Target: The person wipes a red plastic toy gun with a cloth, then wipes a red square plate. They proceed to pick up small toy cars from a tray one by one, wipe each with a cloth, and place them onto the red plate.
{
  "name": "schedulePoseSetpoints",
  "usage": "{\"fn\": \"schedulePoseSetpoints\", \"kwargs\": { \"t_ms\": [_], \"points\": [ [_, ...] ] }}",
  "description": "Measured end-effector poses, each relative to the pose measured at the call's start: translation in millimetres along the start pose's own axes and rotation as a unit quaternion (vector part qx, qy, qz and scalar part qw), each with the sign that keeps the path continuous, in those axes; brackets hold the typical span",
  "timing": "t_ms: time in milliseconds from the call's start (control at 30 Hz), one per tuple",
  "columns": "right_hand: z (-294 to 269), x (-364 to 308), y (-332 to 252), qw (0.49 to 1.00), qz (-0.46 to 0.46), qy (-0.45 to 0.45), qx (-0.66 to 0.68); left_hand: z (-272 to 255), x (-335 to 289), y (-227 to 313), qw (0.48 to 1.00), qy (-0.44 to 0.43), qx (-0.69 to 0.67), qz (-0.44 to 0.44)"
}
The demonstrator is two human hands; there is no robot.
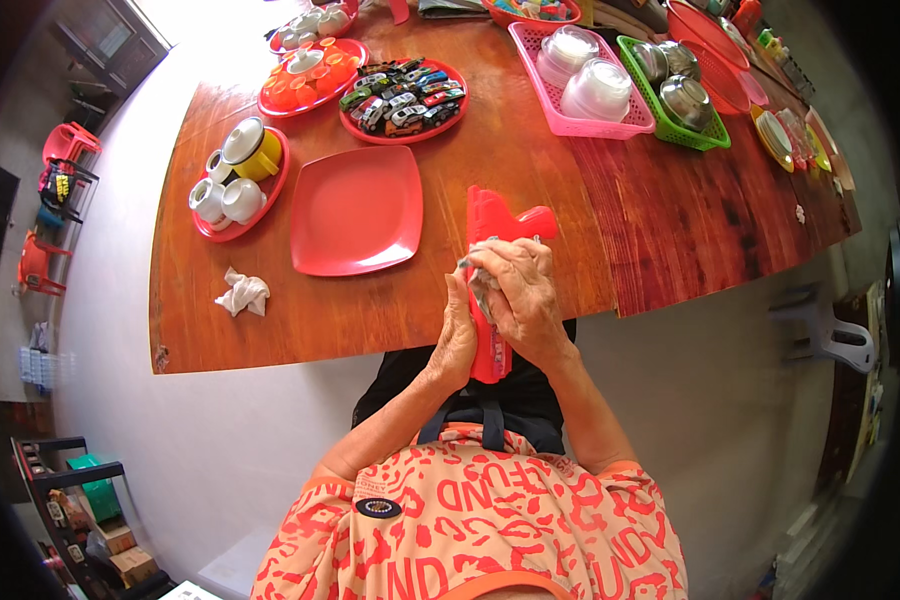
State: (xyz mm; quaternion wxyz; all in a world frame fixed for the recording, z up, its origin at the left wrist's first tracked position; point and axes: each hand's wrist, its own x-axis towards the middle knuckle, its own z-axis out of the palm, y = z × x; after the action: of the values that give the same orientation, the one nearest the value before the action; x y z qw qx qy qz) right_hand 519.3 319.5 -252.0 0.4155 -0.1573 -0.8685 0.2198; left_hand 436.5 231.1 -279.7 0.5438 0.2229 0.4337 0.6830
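At the table's front edge, my left hand (457, 335) grips the left side of a red plastic toy gun (487, 212), its thumb pointing up along it. The toy's stubby arm sticks out to the right at the far end, and its near end reaches past the table edge. Over its middle, my right hand (527, 300) presses a crumpled whitish wipe (482, 283) against the surface. The right fingers are bent around the wipe and partly hide it. A red square plate (357, 210) lies just left of the toy. Farther left is a crumpled white tissue (243, 292).
On the wooden table (530, 165) are a red tray (273, 200) with a yellow pot and white cups, a red plate (450, 122) of toy cars and an orange tea set (305, 75). A pink basket (580, 128) and a green basket (710, 138) hold bowls.
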Motion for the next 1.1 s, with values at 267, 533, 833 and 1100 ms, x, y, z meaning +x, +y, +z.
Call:
{"fn": "schedulePoseSetpoints", "kwargs": {
  "t_ms": [267, 533, 833, 1100],
  "points": [
    [12, 31, 32, 0.990, 0.067, 0.088, -0.083, 13, 3, -2, 0.998, 0.003, 0.060, 0.033],
    [23, -1, 6, 0.977, 0.127, -0.018, -0.173, -2, 17, -10, 0.995, 0.053, 0.068, 0.047],
    [12, -54, -39, 0.982, 0.161, -0.070, -0.073, 0, 21, 8, 0.993, 0.083, 0.010, 0.087],
    [-30, -91, -26, 0.875, 0.411, -0.093, 0.239, -6, 26, 22, 0.988, 0.107, -0.087, 0.070]
  ]
}}
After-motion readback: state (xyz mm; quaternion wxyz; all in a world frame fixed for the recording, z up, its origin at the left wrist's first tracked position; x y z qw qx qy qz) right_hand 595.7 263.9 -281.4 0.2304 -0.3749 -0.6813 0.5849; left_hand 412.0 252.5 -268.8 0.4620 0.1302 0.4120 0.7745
